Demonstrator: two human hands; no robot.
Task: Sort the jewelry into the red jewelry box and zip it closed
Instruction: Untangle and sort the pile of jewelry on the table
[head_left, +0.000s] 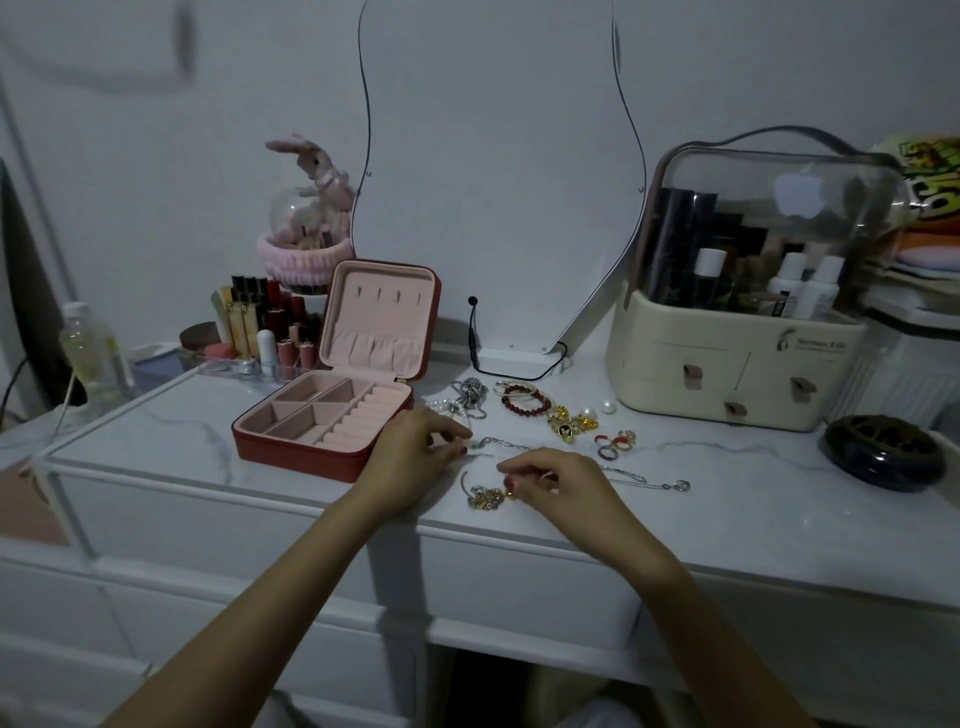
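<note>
Fingers of the right hand (558, 480) curl in a pinching grip on a small gold piece at the edge of a gold charm cluster (487, 498) lying on the tabletop (171, 431); the left hand (413, 457) rests just beside it, fingertips pinching the end of a thin silver chain (631, 478) that trails right to a ring pendant; the red jewelry box (343, 410) stands open just left of the left hand, pink compartments bare; behind the hands lie a silver chain heap (467, 395), a red bead bracelet (524, 402), gold earrings (566, 422) and coloured rings (613, 444); a cream cosmetics case (737, 364) stands at the right.
</note>
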